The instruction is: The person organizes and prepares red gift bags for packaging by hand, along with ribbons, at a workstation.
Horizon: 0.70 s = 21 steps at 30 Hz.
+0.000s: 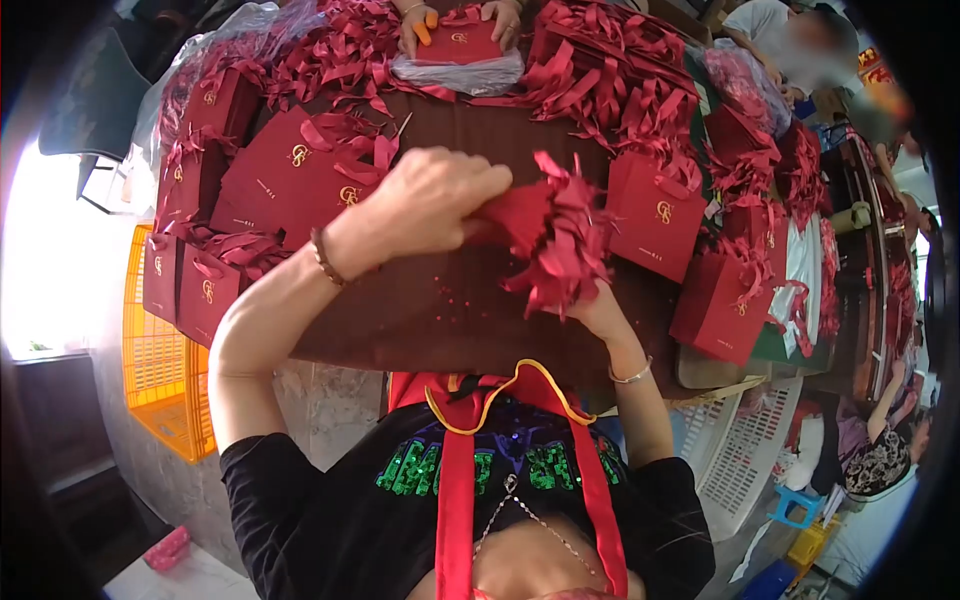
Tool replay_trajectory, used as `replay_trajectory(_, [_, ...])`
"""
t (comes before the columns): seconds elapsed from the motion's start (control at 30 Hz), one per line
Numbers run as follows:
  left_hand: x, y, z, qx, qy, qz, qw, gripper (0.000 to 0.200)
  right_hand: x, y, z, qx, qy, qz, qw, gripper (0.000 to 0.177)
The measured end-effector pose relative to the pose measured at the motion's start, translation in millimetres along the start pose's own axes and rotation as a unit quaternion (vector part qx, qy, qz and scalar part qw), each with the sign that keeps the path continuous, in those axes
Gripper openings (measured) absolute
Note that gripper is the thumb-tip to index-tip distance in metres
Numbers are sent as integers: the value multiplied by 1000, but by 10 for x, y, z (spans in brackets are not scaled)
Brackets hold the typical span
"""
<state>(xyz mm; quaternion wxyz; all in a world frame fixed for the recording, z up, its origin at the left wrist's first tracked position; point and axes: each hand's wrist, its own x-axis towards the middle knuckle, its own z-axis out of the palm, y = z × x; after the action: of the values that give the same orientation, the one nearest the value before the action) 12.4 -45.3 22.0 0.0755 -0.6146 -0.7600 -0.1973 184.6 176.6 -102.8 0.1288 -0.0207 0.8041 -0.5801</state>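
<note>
My left hand (432,203), with a beaded bracelet at the wrist, is closed around the left end of a small stack of red gift bags (520,215). A thick bunch of red ribbon handles (568,245) hangs on the right side of this stack. My right hand (595,308), with a bangle, holds the stack from below and the right; the ribbons hide most of its fingers. The stack is above the brown tablecloth (400,325). Left of it lie fanned red gift bags (290,170) with gold print, and more gift bags (652,215) lie to the right.
Across the table, another person's hands (460,28), one with an orange finger cover, rest at a bag on clear plastic. Ribboned bags are heaped along the far edge. An orange basket (160,345) stands at the left, a white crate (745,450) at lower right. Other people sit farther right.
</note>
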Motion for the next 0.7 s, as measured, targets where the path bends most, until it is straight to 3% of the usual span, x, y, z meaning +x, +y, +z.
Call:
replay_trajectory(0.03, [58,-16,-64,11,-17,-10,1000,31,-30,-65,142,242,125,-11,962,56])
replay_trajectory(0.07, [103,-36,-87,23,-34,-20,999,32,-76,-25,164,245,129,-9,961,56])
replay_trajectory(0.13, [157,-107,-9,27,-58,-18,998,33,-141,73,201,287,264,41,920,53])
replay_trajectory(0.17, [162,-136,79,41,-97,-25,994,32,-133,73,233,213,356,19,910,49])
replay_trajectory(0.2, [152,-154,170,55,-137,-32,989,31,-103,1,240,216,358,22,908,49])
replay_trajectory(0.27, [102,-186,361,50,-163,-36,985,30,24,-289,167,-50,442,-190,875,58])
replay_trajectory(0.33, [75,-166,409,45,-187,-43,980,29,261,-750,65,-204,367,-268,867,68])
replay_trajectory(0.37, [48,-128,411,52,-175,-41,982,29,394,-798,41,-202,366,-266,869,68])
replay_trajectory(0.43, [-16,-92,436,59,-159,-51,984,29,614,-861,25,-319,220,-226,893,75])
replay_trajectory(0.5, [-57,-100,482,60,-61,-16,996,24,678,-849,30,-308,178,-211,911,69])
replay_trajectory(0.6, [-61,-84,450,72,-84,-36,993,37,761,-834,-10,-291,96,-171,936,58])
replay_trajectory(0.63, [-27,-79,401,51,-168,-80,981,49,763,-842,-4,-292,100,-150,939,53])
replay_trajectory(0.67, [-54,-114,345,49,-165,-90,981,49,772,-842,-11,-295,105,-129,941,48])
replay_trajectory(0.7, [-81,-159,298,-24,-113,-36,993,57,789,-811,-25,-295,113,-139,939,44])
